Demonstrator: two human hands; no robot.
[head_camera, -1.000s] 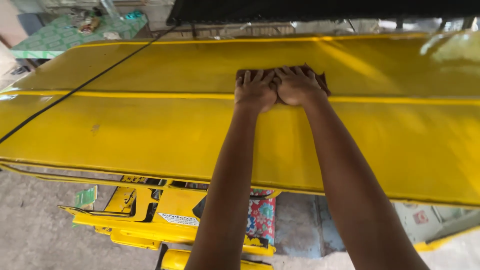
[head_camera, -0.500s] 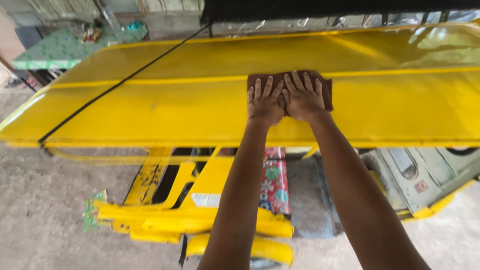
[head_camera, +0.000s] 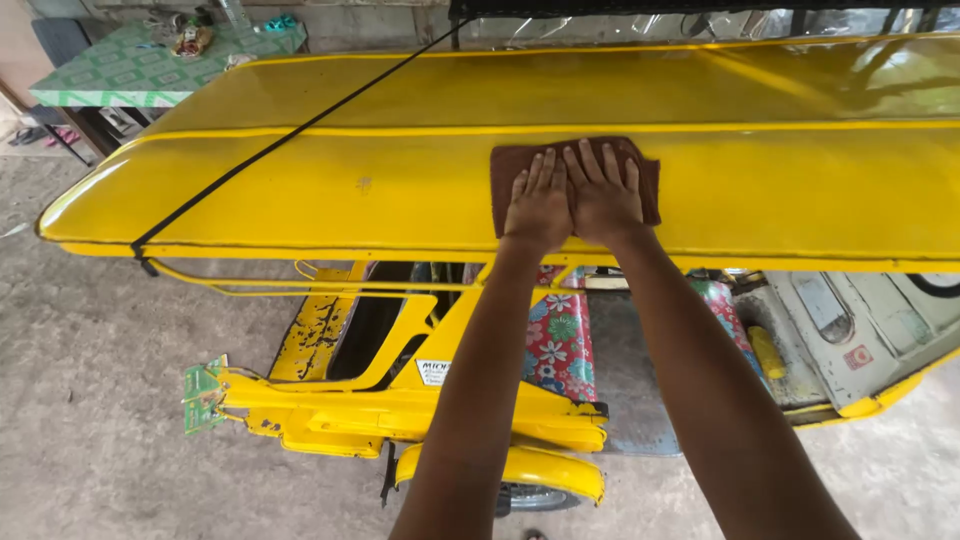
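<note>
A brown cloth (head_camera: 645, 175) lies flat on the yellow roof (head_camera: 340, 190) of a three-wheeled vehicle. My left hand (head_camera: 538, 200) and my right hand (head_camera: 600, 190) press side by side on the cloth, palms down, fingers spread and pointing away from me. The cloth sits on the nearer roof panel, just below a raised ridge that runs left to right. Both forearms reach up from the bottom of the view.
A black cord (head_camera: 300, 130) crosses the roof diagonally to its left edge. Below the roof are the yellow frame (head_camera: 400, 400), a floral seat cover (head_camera: 558, 345) and a front wheel (head_camera: 535, 497). A green-clothed table (head_camera: 150, 65) stands at the back left on concrete floor.
Both hands and the cloth have slid toward me down the roof, from the ridge onto the near panel. The view has tilted down, showing more of the frame below.
</note>
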